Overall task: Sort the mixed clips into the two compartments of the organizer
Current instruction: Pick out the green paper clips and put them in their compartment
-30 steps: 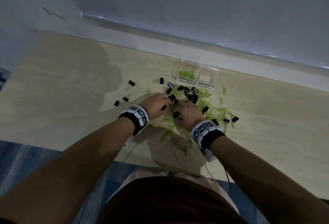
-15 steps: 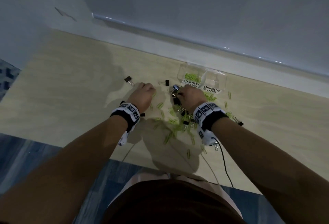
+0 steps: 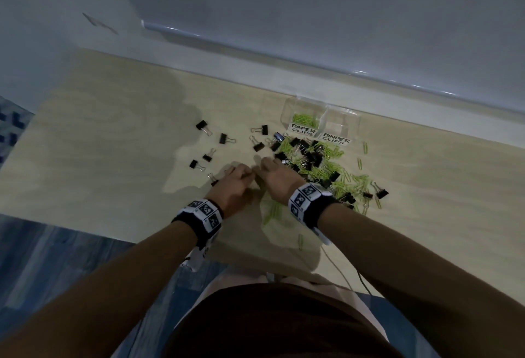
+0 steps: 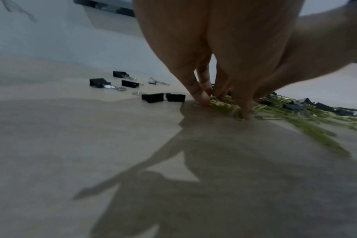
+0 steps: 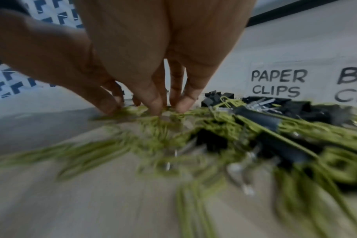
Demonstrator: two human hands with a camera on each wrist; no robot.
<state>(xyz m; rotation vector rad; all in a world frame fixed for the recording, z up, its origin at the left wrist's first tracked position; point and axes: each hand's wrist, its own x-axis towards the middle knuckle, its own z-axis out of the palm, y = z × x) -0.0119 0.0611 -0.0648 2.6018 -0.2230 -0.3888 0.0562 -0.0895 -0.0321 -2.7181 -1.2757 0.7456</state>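
The clear organizer (image 3: 345,119) stands at the back of the table, with labels PAPER CLIPS (image 5: 277,83) and BINDER CLIPS (image 3: 335,139). Green paper clips (image 3: 305,120) lie in its left compartment; the right one looks bare. In front of it lies a mixed pile (image 3: 321,167) of green paper clips and black binder clips. Both hands meet at the pile's near left edge. My left hand (image 3: 244,172) (image 4: 222,101) pinches a clump of green paper clips (image 4: 224,104) against the table. My right hand (image 3: 267,165) (image 5: 145,108) presses straight fingers (image 5: 153,103) onto green clips (image 5: 145,124).
Several black binder clips (image 3: 201,125) (image 4: 153,97) lie loose on the table left of the pile. Stray green clips (image 3: 365,147) lie to the right and near the front edge (image 3: 300,241). A thin cable (image 3: 341,269) hangs over the table's front edge. A white wall ledge runs behind the organizer.
My right hand has come back from the organizer to the pile's near left edge. My left hand has moved right to meet it, both fingertips down on green clips.
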